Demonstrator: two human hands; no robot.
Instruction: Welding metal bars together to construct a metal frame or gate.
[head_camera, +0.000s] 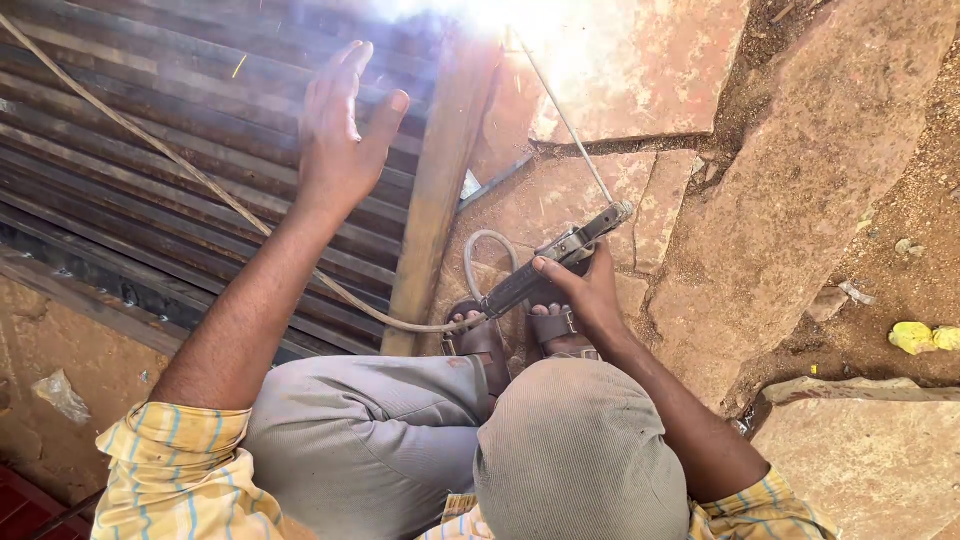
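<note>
The right hand (590, 290) is closed around the holder (545, 268), a dark clamp handle sitting just right of centre, above the sandalled feet (510, 335). From its jaws a thin rod (565, 125) runs up toward 12 o'clock, its tip lost in a white glare (470, 12) at the top edge, where it meets the upright bar (440, 190). A cable (160, 150) loops out of the holder's back end and trails off to 10 o'clock.

The left hand (340, 130) is raised at 11 o'clock, open, fingers together, holding nothing and touching nothing, palm turned toward the glare.

I'd judge the holder solid and fairly heavy for one hand, best held on the insulated handle as it is now. The rod looks stiff but slender, likely to whip or bend if pushed sideways, and hot near the tip. The cable is soft and will drag.

Room is tight: corrugated sheet (150, 170) fills 9 o'clock, the bar's edge stands just left of the rod, and rough stone slabs (790, 200) step up at 3 o'clock. The freest space lies back toward the knees (400, 430) at 6 o'clock.
</note>
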